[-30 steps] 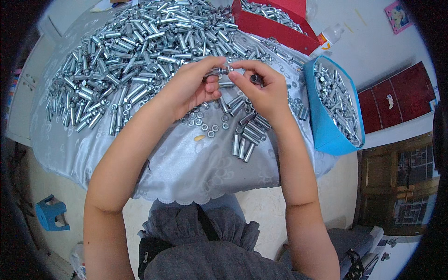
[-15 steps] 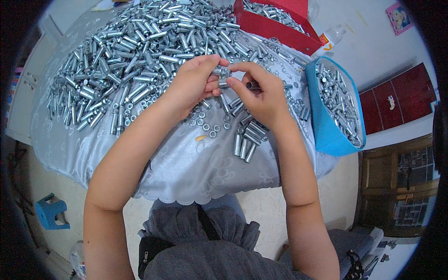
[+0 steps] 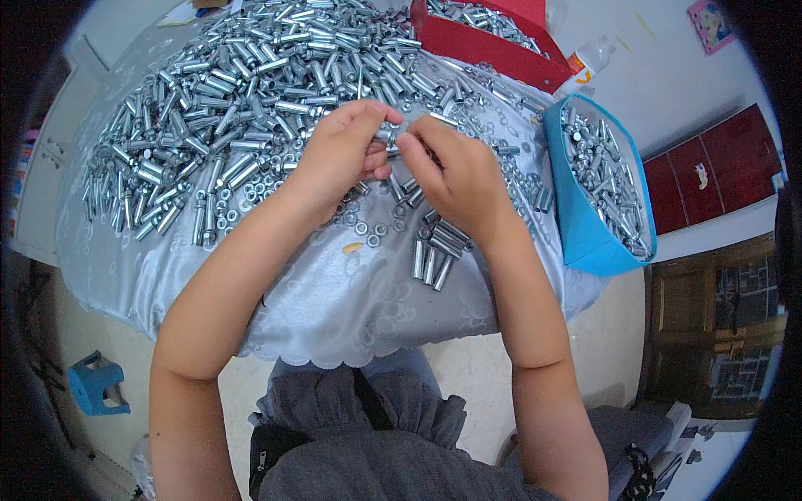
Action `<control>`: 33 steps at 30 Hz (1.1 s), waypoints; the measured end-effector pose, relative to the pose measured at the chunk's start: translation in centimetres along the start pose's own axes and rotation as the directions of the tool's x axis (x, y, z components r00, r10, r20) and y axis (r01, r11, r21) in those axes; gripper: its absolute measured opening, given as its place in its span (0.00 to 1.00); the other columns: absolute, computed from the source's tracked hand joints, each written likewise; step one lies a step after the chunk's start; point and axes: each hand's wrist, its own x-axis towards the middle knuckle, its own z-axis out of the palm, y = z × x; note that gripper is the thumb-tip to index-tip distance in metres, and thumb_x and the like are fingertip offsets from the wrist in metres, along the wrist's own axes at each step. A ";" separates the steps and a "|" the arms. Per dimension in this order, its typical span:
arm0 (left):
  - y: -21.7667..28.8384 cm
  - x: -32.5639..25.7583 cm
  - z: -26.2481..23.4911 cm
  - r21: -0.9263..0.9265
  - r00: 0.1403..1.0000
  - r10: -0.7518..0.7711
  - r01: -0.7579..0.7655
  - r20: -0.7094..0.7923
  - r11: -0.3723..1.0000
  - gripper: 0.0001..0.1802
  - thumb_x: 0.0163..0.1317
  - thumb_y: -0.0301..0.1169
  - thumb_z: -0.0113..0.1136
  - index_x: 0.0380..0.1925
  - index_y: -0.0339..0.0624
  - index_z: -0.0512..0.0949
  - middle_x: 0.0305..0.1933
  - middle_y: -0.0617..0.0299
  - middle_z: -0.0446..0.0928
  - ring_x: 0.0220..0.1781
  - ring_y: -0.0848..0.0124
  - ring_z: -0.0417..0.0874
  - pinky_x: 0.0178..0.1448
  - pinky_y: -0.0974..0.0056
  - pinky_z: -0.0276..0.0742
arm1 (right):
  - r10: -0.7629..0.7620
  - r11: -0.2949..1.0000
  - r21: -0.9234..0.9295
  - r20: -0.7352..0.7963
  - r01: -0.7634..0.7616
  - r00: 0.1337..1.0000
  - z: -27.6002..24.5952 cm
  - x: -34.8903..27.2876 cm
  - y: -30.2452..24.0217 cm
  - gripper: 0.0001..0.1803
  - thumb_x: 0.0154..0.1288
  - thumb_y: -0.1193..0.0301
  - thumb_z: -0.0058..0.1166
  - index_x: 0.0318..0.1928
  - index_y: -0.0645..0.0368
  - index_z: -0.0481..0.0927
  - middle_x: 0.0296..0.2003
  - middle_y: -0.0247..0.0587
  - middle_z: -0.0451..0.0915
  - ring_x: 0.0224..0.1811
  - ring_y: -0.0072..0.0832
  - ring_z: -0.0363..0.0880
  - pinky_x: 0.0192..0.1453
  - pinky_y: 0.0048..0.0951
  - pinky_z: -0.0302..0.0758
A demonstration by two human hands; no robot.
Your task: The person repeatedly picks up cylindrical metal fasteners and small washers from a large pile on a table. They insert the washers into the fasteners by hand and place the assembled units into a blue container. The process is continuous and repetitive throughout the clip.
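Observation:
Over the middle of the cloth-covered table, my left hand pinches a shiny metal expansion bolt between thumb and fingers. My right hand meets it from the other side, its thumb and curled forefinger closed at the bolt's end. Much of the bolt is hidden by the fingers. Loose hex nuts lie on the cloth just below my hands. Beneath the right wrist sit several metal sleeves, some side by side. A large heap of expansion bolts spreads beyond and left of my left hand.
A blue fabric bin full of bolts stands at the table's right edge. Behind it are a plastic bottle and a red box holding more metal pieces. Washers are scattered right of my hands. A blue stool stands on the floor at left.
My right hand has turned and its fingers have curled in more, hiding more of the bolt's end. The left hand keeps its pinch almost in place. The view has shifted slightly.

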 end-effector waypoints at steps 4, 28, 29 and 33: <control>0.0 -0.2 0.4 0.016 1.000 0.006 -0.005 -0.010 1.000 0.12 0.65 0.38 0.42 0.36 0.41 0.70 0.16 0.73 0.57 0.15 0.83 0.55 0.22 0.74 0.58 | -0.008 0.999 -0.035 0.024 0.009 1.000 -0.2 -0.1 0.5 0.10 0.59 0.63 0.50 0.32 0.57 0.73 0.21 0.44 0.75 0.22 0.42 0.76 0.22 0.36 0.71; 0.2 -0.1 -0.1 -0.034 0.999 -0.032 0.032 0.000 0.999 0.12 0.65 0.38 0.44 0.34 0.41 0.70 0.17 0.73 0.55 0.16 0.83 0.56 0.24 0.74 0.58 | -0.064 0.998 -0.031 -0.042 0.063 0.997 -0.7 0.0 0.4 0.12 0.51 0.68 0.57 0.38 0.53 0.76 0.24 0.40 0.78 0.21 0.33 0.76 0.25 0.29 0.72; 0.2 -0.1 -0.1 -0.024 1.000 -0.022 0.022 0.001 0.999 0.12 0.65 0.38 0.44 0.34 0.41 0.70 0.16 0.73 0.55 0.16 0.83 0.56 0.24 0.74 0.58 | -0.050 0.998 -0.041 -0.023 0.049 0.999 -0.9 -0.1 0.7 0.12 0.51 0.68 0.58 0.38 0.53 0.76 0.24 0.41 0.77 0.21 0.33 0.76 0.25 0.29 0.72; 0.3 -0.2 0.0 -0.021 1.000 -0.023 0.022 -0.016 1.000 0.12 0.64 0.37 0.44 0.33 0.41 0.70 0.16 0.73 0.54 0.16 0.83 0.55 0.24 0.74 0.58 | 0.113 0.993 -0.049 0.044 -0.111 0.993 -1.8 0.2 -0.5 0.13 0.51 0.66 0.59 0.38 0.53 0.76 0.22 0.42 0.77 0.21 0.33 0.76 0.25 0.28 0.72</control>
